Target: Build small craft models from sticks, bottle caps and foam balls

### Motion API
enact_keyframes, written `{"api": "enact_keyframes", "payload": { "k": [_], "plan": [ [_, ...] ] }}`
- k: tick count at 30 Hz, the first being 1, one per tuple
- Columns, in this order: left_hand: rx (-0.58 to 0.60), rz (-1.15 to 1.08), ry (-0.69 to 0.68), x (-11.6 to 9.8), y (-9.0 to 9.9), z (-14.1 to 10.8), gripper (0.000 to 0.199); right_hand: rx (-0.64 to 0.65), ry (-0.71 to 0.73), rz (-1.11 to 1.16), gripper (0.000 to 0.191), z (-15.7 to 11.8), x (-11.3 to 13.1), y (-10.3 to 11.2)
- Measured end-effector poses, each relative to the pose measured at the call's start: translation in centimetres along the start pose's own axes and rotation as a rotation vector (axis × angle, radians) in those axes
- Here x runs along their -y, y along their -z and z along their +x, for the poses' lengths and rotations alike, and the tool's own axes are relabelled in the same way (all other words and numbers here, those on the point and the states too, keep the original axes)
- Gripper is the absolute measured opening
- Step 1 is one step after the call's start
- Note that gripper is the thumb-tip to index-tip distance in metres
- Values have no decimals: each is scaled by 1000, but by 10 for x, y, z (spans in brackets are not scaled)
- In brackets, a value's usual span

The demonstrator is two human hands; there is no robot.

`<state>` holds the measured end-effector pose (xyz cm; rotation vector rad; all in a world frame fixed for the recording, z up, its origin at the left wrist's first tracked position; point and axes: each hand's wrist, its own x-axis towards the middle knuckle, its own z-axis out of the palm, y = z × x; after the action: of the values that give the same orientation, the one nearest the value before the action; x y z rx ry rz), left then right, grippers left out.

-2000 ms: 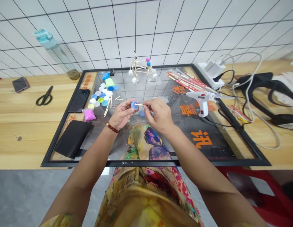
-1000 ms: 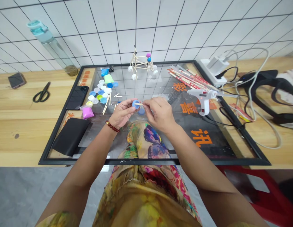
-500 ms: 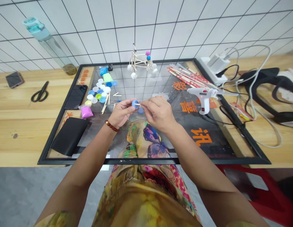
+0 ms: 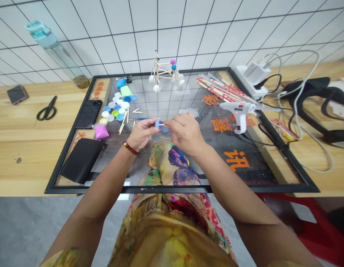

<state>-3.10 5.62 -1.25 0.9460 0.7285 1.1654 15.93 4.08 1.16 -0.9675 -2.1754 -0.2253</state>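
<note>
Between the fingers of my left hand (image 4: 143, 132) is a blue bottle cap (image 4: 158, 124), its open side turned toward the right. My right hand (image 4: 185, 132) pinches a short wooden stick (image 4: 161, 124), whose tip reaches into the cap. Whether the tip touches the cap's inner wall I cannot tell. Both hands are above the glass panel, close together. Beyond them stands a framework of sticks (image 4: 161, 74) with white, pink and blue balls at its joints. Several coloured bottle caps (image 4: 119, 116) and cut sticks (image 4: 123, 124) lie left of my hands.
A white glue gun (image 4: 240, 115) rests at the right, near striped straws (image 4: 216, 88) and a power strip (image 4: 251, 83) with cables. Toward the left are a pink clay packet (image 4: 101, 131), a black pouch (image 4: 82, 160), a phone (image 4: 89, 114), scissors (image 4: 47, 109) and a water bottle (image 4: 58, 53).
The cap has turned slightly in my left hand, and my right fingers with the stick have shifted a little toward it. Both hands keep their hold.
</note>
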Motion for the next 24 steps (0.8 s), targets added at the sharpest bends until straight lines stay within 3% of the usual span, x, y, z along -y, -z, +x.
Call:
{"api": "enact_keyframes", "payload": {
  "k": [9, 17, 24],
  "plan": [
    [-97, 113, -130, 0, -4, 1, 41, 36, -163, 222, 22, -4, 0, -7],
    [-51, 113, -52, 3, -9, -2, 42, -32, 75, -8, 24, -6, -2, -9],
    [-60, 134, -188, -2, -14, -3, 45, -80, -134, 178, 19, -4, 10, -6]
  ]
}}
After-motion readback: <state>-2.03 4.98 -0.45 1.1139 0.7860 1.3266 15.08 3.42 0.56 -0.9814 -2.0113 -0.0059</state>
